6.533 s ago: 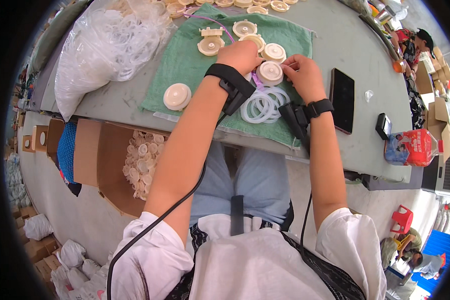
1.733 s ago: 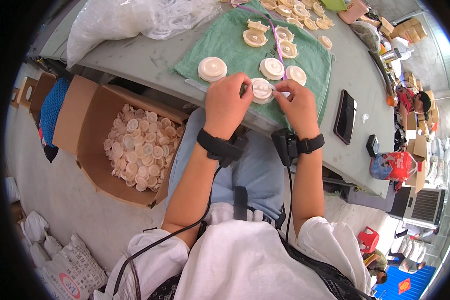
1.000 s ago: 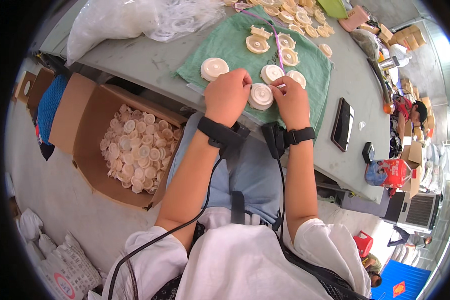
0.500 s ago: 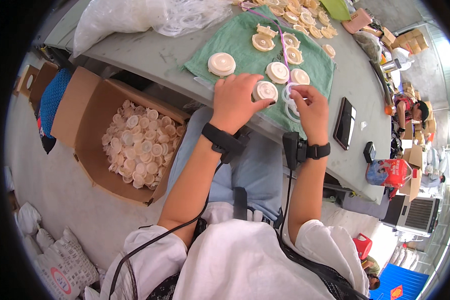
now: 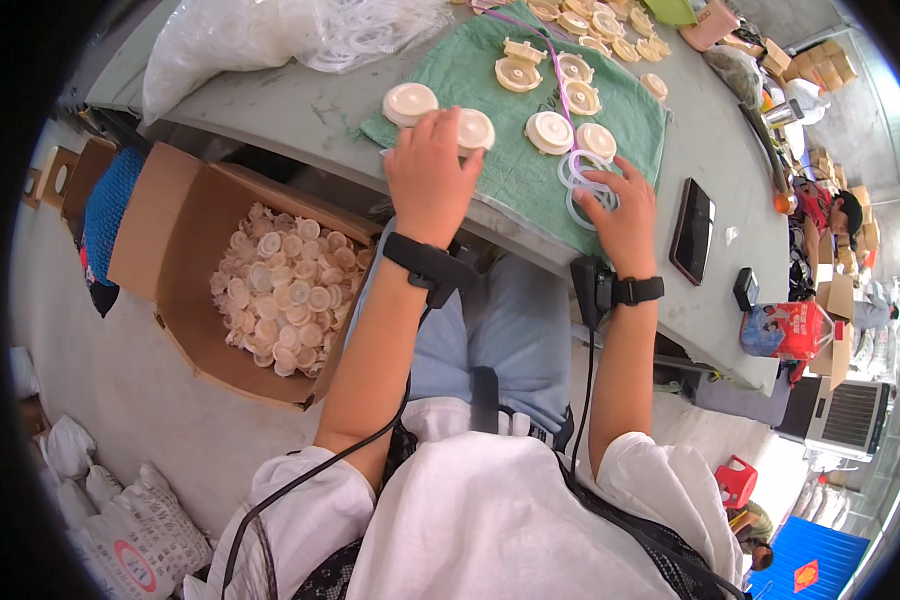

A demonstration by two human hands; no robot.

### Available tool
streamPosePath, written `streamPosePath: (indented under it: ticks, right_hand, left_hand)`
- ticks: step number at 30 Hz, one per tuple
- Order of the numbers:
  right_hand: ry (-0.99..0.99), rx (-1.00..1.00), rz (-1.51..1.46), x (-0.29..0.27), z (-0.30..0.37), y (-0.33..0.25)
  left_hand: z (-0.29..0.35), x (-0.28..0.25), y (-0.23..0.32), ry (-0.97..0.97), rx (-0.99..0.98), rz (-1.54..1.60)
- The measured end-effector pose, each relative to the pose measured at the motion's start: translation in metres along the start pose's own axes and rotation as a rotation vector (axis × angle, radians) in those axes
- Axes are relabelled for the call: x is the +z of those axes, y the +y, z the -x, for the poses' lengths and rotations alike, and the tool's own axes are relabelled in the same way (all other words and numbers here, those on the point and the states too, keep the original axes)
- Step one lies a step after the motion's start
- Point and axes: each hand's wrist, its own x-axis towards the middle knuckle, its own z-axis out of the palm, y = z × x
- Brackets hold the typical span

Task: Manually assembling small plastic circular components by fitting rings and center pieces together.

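Observation:
My left hand (image 5: pixel 430 185) is closed on a round cream plastic cap (image 5: pixel 475 132), held between thumb and fingers at the green cloth's (image 5: pixel 500 190) left edge. Right beside those fingers lies another such cap (image 5: pixel 410 103). My right hand (image 5: pixel 625 215) reaches over translucent rings (image 5: pixel 577 170) on the cloth, thumb and forefinger slightly apart and touching them. A purple ribbon (image 5: pixel 560 80) runs down the cloth to the rings. Two more caps, one left (image 5: pixel 549 132) and one right (image 5: pixel 595 142), sit just beyond. Farther back are several opened cream housings (image 5: pixel 519 73).
A carton (image 5: pixel 190 340) full of cream caps stands at my left, below the table edge. A clear plastic bag (image 5: pixel 230 40) of rings lies at the back left. Loose cream parts (image 5: pixel 610 25) pile up at the back. A phone (image 5: pixel 693 230) lies right of the cloth.
My left hand has carried its cap left and away from me, beside the other cap. My right hand's thumb and forefinger have spread apart over the rings. The whole view has shifted slightly.

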Motion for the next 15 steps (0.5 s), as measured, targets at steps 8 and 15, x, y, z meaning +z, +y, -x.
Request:
streamPosePath:
  ticks: [8,15]
  right_hand:
    - [0.261,0.149,-0.268,0.001,-0.010,0.014]
    - [0.324,0.515,-1.111,-0.006,-0.013,0.023]
  left_hand:
    - [-0.012,-0.008,0.020,0.114,0.128,0.114]
    - [-0.041,0.037,0.071,-0.124,0.269,0.304]
